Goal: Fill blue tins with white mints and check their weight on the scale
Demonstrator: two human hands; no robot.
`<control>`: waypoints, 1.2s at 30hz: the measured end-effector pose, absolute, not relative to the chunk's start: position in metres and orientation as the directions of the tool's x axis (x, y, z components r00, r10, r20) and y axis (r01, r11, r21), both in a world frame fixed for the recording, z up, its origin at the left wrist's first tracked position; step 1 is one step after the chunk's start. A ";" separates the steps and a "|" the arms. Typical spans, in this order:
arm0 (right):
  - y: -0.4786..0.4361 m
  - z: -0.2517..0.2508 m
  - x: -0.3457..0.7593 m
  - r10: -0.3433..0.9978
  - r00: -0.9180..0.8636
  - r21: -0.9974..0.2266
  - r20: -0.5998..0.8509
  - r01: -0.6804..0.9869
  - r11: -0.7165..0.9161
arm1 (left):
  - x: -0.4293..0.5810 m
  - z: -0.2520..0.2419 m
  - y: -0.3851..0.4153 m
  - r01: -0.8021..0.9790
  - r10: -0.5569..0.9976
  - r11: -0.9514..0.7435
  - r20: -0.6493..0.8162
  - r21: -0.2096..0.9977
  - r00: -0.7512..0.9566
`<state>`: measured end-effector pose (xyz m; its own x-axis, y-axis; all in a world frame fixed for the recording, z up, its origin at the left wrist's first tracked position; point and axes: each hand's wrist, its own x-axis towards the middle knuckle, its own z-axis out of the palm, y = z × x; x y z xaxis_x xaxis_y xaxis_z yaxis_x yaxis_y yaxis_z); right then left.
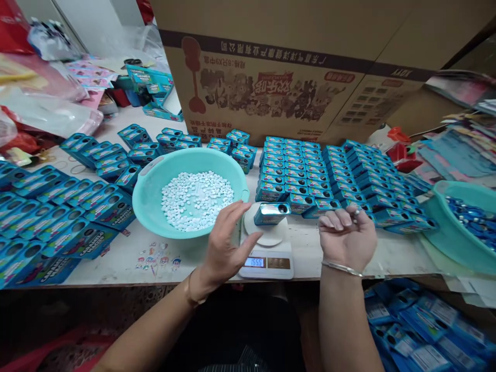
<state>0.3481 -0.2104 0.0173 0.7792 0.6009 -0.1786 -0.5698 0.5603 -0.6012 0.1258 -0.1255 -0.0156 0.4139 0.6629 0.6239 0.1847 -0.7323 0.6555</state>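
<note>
A blue box point(272, 214) with a dark round opening rests on the white kitchen scale point(284, 264), whose display is lit. My left hand point(230, 248) is beside the scale, thumb and fingers apart, holding nothing. Over the table to the right of the scale, my right hand point(347, 235) is turned palm up with fingers curled; a small pale piece shows between thumb and forefinger. Left of the scale stands a turquoise basin point(189, 157) with many small white candies point(197, 199) in it, its rim close to my left fingers.
Blue boxes in rows point(294, 173) stand behind and right of the scale, with more boxes point(70, 212) at the left. A large cardboard carton point(271, 62) blocks the back. Another basin point(442, 222) holds blue items at the right. Blue packages point(422, 320) lie below the table edge.
</note>
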 end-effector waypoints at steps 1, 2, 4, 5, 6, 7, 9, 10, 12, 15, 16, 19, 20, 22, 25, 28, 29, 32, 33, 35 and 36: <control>-0.219 0.012 0.347 0.593 0.783 -0.600 -0.188 -0.569 0.561 | 0.116 -0.017 -0.129 0.200 0.683 -0.718 0.620 0.666 0.385; -0.226 0.006 0.346 0.585 0.787 -0.602 -0.196 -0.567 0.562 | 0.108 -0.019 -0.131 0.212 0.701 -0.703 0.613 0.679 0.364; -0.236 -0.004 0.344 0.565 0.797 -0.610 -0.213 -0.560 0.561 | 0.095 -0.024 -0.135 0.227 0.730 -0.676 0.595 0.701 0.337; -0.240 -0.009 0.344 0.553 0.802 -0.614 -0.224 -0.557 0.559 | 0.090 -0.027 -0.136 0.232 0.742 -0.663 0.583 0.712 0.330; -0.243 -0.012 0.343 0.542 0.806 -0.617 -0.239 -0.557 0.557 | 0.087 -0.030 -0.137 0.236 0.753 -0.650 0.571 0.722 0.327; -0.244 -0.015 0.343 0.531 0.808 -0.619 -0.255 -0.558 0.552 | 0.084 -0.033 -0.138 0.242 0.762 -0.640 0.560 0.729 0.326; -0.245 -0.017 0.343 0.509 0.814 -0.630 -0.281 -0.556 0.542 | 0.080 -0.037 -0.140 0.251 0.773 -0.626 0.543 0.738 0.330; -0.245 -0.018 0.342 0.497 0.818 -0.639 -0.290 -0.552 0.536 | 0.079 -0.038 -0.141 0.255 0.775 -0.622 0.537 0.740 0.333; -0.243 -0.017 0.342 0.475 0.826 -0.656 -0.304 -0.543 0.524 | 0.079 -0.040 -0.143 0.259 0.776 -0.621 0.532 0.740 0.340; -0.241 -0.016 0.341 0.456 0.827 -0.663 -0.328 -0.546 0.513 | 0.080 -0.040 -0.145 0.258 0.769 -0.628 0.532 0.735 0.355; -0.240 -0.016 0.340 0.457 0.824 -0.659 -0.335 -0.552 0.511 | 0.081 -0.040 -0.145 0.256 0.765 -0.630 0.531 0.733 0.364; -0.238 -0.015 0.339 0.472 0.808 -0.646 -0.352 -0.575 0.502 | 0.085 -0.040 -0.146 0.248 0.757 -0.634 0.523 0.733 0.391; -0.237 -0.015 0.338 0.479 0.802 -0.643 -0.356 -0.582 0.497 | 0.087 -0.040 -0.145 0.244 0.754 -0.635 0.521 0.733 0.400; -0.234 -0.013 0.337 0.499 0.788 -0.642 -0.360 -0.597 0.481 | 0.093 -0.039 -0.144 0.228 0.742 -0.645 0.527 0.729 0.415; -0.224 -0.006 0.333 0.534 0.770 -0.651 -0.348 -0.609 0.453 | 0.106 -0.036 -0.138 0.193 0.704 -0.676 0.546 0.711 0.455; -0.210 0.005 0.329 0.568 0.756 -0.659 -0.325 -0.612 0.437 | 0.124 -0.032 -0.129 0.195 0.660 -0.715 0.556 0.671 0.506; -0.205 0.009 0.328 0.583 0.748 -0.660 -0.316 -0.615 0.432 | 0.131 -0.031 -0.125 0.203 0.646 -0.728 0.556 0.655 0.523; -0.191 0.017 0.325 0.641 0.714 -0.658 -0.281 -0.630 0.413 | 0.155 -0.029 -0.114 0.239 0.605 -0.767 0.547 0.595 0.579; -0.187 0.019 0.325 0.658 0.705 -0.660 -0.266 -0.630 0.408 | 0.164 -0.028 -0.110 0.256 0.591 -0.780 0.536 0.571 0.603; -0.184 0.018 0.324 0.680 0.694 -0.670 -0.236 -0.623 0.403 | 0.180 -0.027 -0.103 0.305 0.570 -0.799 0.488 0.519 0.662; -0.185 0.016 0.325 0.684 0.695 -0.676 -0.224 -0.616 0.404 | 0.187 -0.026 -0.100 0.337 0.563 -0.805 0.449 0.489 0.694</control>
<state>0.3248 -0.1848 0.0160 0.6945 0.6837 -0.2242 -0.6162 0.4043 -0.6759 0.1870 -0.1001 -0.0263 0.6939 0.5631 0.4488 0.3368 -0.8047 0.4889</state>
